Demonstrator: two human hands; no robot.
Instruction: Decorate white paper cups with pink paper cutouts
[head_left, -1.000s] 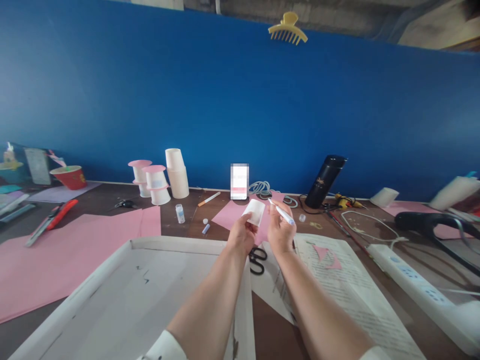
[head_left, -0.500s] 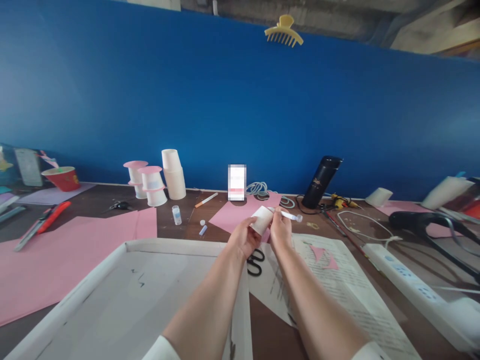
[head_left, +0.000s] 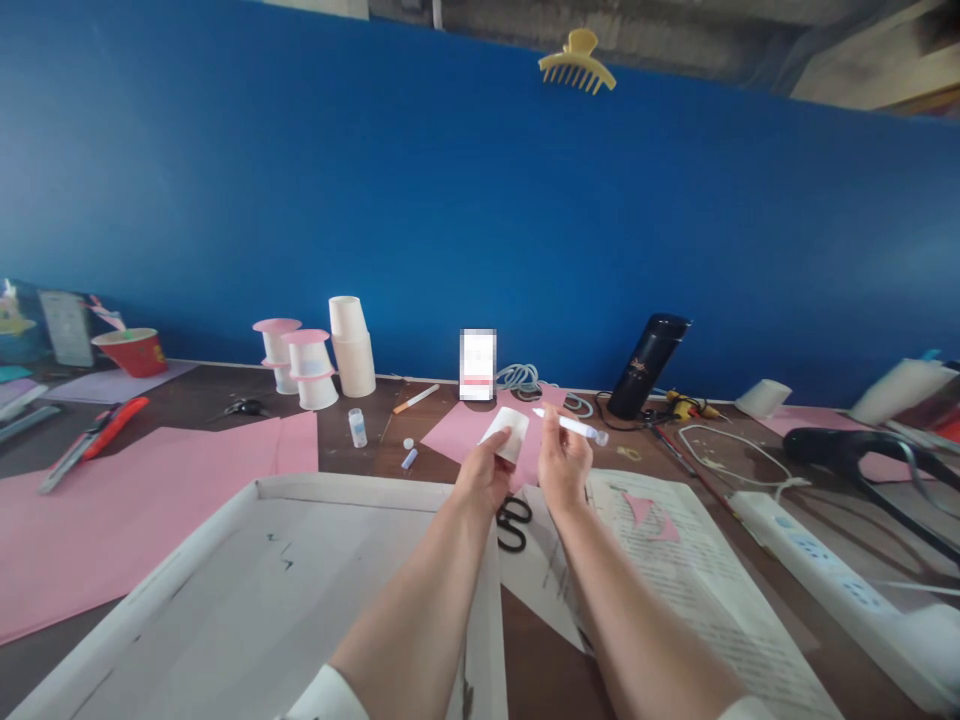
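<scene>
My left hand is closed around a small white paper cup, which it holds tilted above the desk. To its right, my right hand pinches a slim white pen with a purplish end. The pen's narrow tip points left at the cup, with a gap between them. Beneath both hands lies a sheet of pink paper. Black scissor handles show between my forearms; the blades are hidden. A purple pen cap and a small white cap lie to the left.
A clear little bottle stands left of the caps. Behind it are stacked white cups and cups with pink discs. A white tray fills the front left. A black flask and power strip are at right.
The pen tip has come away from the cup, opening a gap. My left hand has shifted the cup slightly left and turned it.
</scene>
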